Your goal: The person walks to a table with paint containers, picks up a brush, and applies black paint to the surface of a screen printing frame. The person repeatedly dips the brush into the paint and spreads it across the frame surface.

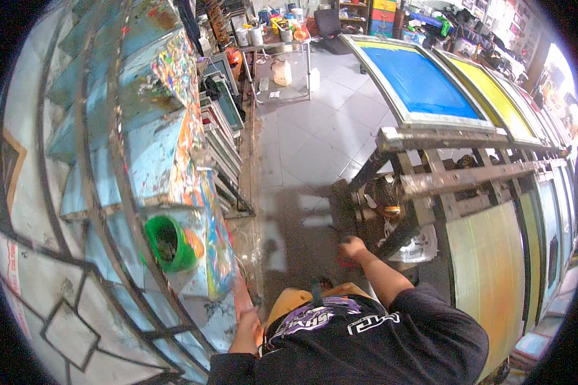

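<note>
My left hand (pixel 245 330) hangs low beside my body at the paint-spattered blue steps, its fingers curled. A blurred, long pinkish-orange strip (pixel 240 296) runs up from it; I cannot make out what it is. My right hand (pixel 352 249) is stretched forward by the dark metal rack, fingers closed. Something dark shows at its fingers and a bit of red (pixel 347 262) beneath; the thing itself is too unclear to name. Nearest my left side, a green bucket (pixel 171 244) with dark contents stands on a step, with an orange-stained thing beside it.
Dark metal railings (pixel 119 128) curve along the left. Framed screens lean below the steps (pixel 219 147). On the right rack (pixel 456 183) lie a blue screen (pixel 424 83) and a yellow one (pixel 494 93). A table (pixel 282 43) with paint pots stands ahead, past the tiled floor (pixel 302 144).
</note>
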The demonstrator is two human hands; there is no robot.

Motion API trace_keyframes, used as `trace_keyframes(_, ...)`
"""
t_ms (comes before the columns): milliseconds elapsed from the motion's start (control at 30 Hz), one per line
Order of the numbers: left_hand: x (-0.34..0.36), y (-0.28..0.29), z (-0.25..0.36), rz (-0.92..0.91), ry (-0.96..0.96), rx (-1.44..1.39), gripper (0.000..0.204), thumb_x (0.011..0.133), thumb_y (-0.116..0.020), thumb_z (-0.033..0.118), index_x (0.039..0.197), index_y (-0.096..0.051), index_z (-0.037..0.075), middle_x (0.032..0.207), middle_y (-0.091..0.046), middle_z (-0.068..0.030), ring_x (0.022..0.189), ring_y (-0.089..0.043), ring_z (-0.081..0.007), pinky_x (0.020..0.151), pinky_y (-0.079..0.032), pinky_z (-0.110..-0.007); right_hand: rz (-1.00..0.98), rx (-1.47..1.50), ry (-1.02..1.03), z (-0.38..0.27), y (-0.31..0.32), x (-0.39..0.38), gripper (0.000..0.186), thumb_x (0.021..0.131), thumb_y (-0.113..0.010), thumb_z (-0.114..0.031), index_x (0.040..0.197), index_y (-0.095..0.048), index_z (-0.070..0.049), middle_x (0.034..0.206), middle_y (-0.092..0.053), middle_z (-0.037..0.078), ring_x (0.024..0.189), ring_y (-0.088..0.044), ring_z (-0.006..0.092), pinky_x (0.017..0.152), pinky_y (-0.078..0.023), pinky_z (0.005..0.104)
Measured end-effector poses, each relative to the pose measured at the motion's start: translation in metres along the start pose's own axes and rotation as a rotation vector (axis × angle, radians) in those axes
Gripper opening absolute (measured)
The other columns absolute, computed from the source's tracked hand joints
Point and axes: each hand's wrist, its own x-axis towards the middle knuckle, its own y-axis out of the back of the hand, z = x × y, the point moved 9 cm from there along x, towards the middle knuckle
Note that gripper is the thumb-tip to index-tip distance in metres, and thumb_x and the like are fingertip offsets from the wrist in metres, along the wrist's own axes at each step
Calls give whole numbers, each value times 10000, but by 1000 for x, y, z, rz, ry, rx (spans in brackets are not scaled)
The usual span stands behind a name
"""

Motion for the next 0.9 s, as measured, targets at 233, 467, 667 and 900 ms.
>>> trace_keyframes(233,98,11,239,-20,-213,-25,538,770,-627,449,1053,-609,-8,1027,-634,-156,978,-588,-250,849,-434,-341,-193,-247,309,-230,-18,157,526,766,-596,-308,1199,-521,-19,1207,-528,202,1106,-519,304,926,-415,355)
trace_keyframes(467,215,9,497,-177,-448,1,503,779,-630,431,1027,-619,-7,998,-640,-156,945,-594,-246,830,-442,-340,-159,-126,297,-227,8,380,476,797,-598,-247,1180,-511,21,1024,-607,184,900,-596,269,751,-481,334)
trace_keyframes(667,274,57,656,-183,-360,-16,405,779,-654,382,937,-640,10,809,-626,-49,678,-559,-161,635,-452,-301,68,492,-71,-265,156,429,474,803,-613,-176,1212,-469,14,849,-627,134,646,-603,181,476,-438,298)
trace_keyframes(900,428,82,743,-145,-68,-168,522,761,-678,383,1073,-574,-22,914,-624,-103,778,-577,-203,657,-467,-335,149,516,-229,-272,253,597,464,738,-638,-201,1129,-545,31,891,-646,178,674,-639,232,613,-517,339)
